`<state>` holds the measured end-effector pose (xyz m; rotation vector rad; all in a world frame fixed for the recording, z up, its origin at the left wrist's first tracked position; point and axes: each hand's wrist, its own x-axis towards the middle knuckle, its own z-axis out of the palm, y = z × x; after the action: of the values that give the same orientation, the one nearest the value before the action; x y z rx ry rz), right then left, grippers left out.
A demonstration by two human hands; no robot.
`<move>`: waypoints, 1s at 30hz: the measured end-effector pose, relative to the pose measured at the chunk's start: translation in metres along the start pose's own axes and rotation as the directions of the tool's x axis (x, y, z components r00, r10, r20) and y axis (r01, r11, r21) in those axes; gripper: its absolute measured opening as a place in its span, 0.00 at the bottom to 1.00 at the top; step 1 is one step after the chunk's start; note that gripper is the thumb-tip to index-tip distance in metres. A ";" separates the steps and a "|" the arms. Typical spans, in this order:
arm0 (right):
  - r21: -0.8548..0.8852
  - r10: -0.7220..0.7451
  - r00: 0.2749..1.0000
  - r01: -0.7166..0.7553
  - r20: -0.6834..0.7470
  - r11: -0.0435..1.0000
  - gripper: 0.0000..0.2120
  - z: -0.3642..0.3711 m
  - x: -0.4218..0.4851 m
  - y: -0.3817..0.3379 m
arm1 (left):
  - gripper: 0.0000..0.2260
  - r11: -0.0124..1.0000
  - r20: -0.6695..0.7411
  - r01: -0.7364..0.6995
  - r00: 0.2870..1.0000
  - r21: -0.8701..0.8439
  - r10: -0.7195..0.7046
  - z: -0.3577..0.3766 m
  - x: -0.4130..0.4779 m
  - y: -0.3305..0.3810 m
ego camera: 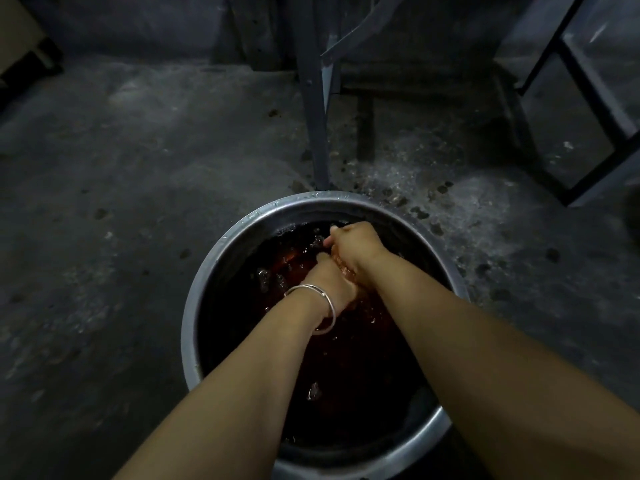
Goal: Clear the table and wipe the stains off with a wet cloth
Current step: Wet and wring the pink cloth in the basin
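Observation:
A round metal basin full of dark water stands on the concrete floor right below me. Both my hands are inside it. My left hand, with silver bangles on the wrist, is partly under the water. My right hand is closed just above it, the two pressed together. A reddish-orange cloth shows under the rippling surface beside my fingers, and both hands seem to grip it, though most of it is hidden in the dark water.
A grey metal table leg rises just behind the basin. A dark metal frame stands at the right. The floor around the basin is wet with splashes and dark spots.

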<state>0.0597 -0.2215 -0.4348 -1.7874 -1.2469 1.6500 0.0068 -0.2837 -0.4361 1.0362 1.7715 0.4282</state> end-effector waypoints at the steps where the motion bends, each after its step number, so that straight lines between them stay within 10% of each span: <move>1: -0.049 0.003 0.998 -0.006 -0.055 0.999 0.13 0.003 0.004 0.001 | 0.24 0.997 -0.054 0.005 0.999 0.076 -0.001 0.001 -0.001 0.000; 6: -0.246 -0.073 0.971 0.015 -0.229 0.969 0.15 0.013 0.002 0.006 | 0.16 0.963 -0.180 -0.069 0.976 0.262 0.119 0.007 -0.008 -0.006; 9: -0.159 -0.061 0.972 0.025 -0.229 0.987 0.18 0.010 0.002 0.006 | 0.18 1.000 -0.171 0.019 0.985 0.004 -0.018 0.001 -0.007 -0.009; 13: 0.411 0.055 0.975 -0.141 0.215 0.901 0.18 -0.012 -0.005 0.009 | 0.10 0.910 0.175 0.234 0.968 -0.343 -0.183 -0.025 -0.015 -0.005; 21: 0.611 -0.224 0.802 -0.209 0.554 0.763 0.13 -0.024 -0.018 0.004 | 0.09 0.691 0.508 0.347 0.860 -0.634 0.034 -0.034 -0.031 0.003; 30: 0.522 -0.078 0.956 -0.086 0.284 0.848 0.12 -0.014 -0.015 -0.022 | 0.07 0.889 0.273 0.118 0.962 -0.442 0.008 -0.023 -0.022 0.016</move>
<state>0.0672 -0.2182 -0.4057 -1.2342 -0.7706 2.0703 -0.0037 -0.2885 -0.4023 0.6693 1.3631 0.6042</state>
